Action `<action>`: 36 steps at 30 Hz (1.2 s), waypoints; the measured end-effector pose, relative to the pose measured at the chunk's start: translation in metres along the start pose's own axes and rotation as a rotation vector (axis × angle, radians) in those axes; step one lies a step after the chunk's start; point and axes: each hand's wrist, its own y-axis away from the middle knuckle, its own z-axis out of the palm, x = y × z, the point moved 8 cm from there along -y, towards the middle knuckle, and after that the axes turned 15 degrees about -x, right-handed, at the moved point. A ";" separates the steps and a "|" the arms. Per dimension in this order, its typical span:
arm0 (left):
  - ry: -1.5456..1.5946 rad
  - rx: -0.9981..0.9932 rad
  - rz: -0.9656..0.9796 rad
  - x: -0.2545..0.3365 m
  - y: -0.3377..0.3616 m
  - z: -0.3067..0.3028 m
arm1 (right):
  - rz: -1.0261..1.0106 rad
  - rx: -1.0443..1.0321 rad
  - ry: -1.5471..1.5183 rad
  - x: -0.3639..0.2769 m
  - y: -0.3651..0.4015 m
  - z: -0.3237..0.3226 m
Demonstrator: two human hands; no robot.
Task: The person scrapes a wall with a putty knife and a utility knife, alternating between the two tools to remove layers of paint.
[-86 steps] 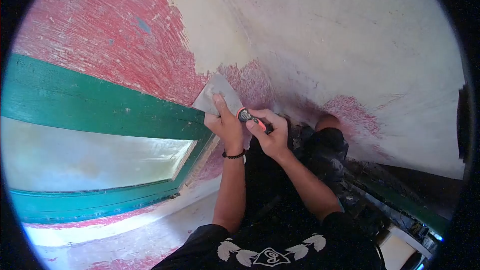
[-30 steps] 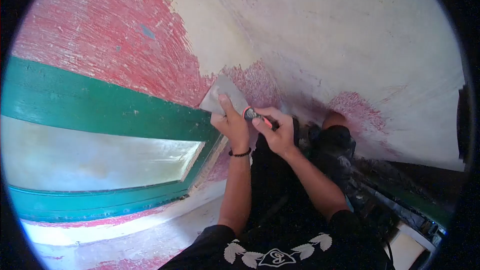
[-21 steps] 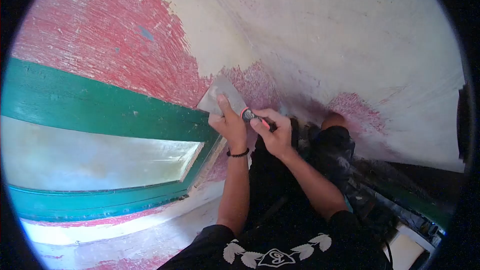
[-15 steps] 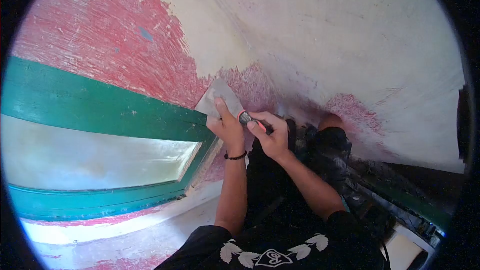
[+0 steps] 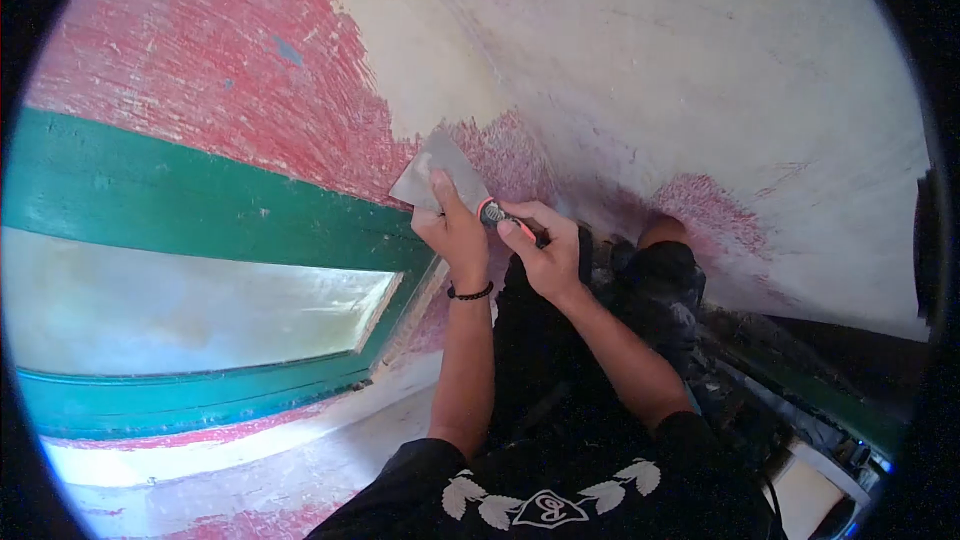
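Observation:
A wide-bladed putty knife (image 5: 440, 153) lies against the wall, its blade at the corner of the green frame where red paint meets the pale coat. My right hand (image 5: 548, 258) is closed round its black and red handle, thumb along the grip. My left hand (image 5: 460, 240) holds the blade near the handle, the thumb pressed flat on the metal and the other fingers behind it, mostly hidden. Around the blade the wall shows scratched red paint (image 5: 240, 90) and a smooth cream-coloured patch (image 5: 410, 50).
To the left runs a green window frame (image 5: 200, 200) around a pane (image 5: 200, 315). The pale wall (image 5: 700, 50) fills the upper right, with a scuffed red patch (image 5: 710, 210). A bent knee (image 5: 663, 232) is close to it. A white object (image 5: 805, 490) stands at the lower right.
The blade has edged slightly upward in view, while the wall and frame have also shifted up a little. Both hands keep the same grip on the putty knife.

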 end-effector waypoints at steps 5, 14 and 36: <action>0.015 0.041 0.033 0.006 0.000 0.002 | -0.005 -0.003 0.085 0.001 -0.002 -0.005; 0.019 0.069 0.044 0.010 -0.002 0.003 | -0.022 -0.012 -0.012 0.001 0.000 0.000; -0.001 0.024 0.046 0.003 -0.004 0.001 | 0.019 -0.007 0.028 0.000 -0.003 -0.002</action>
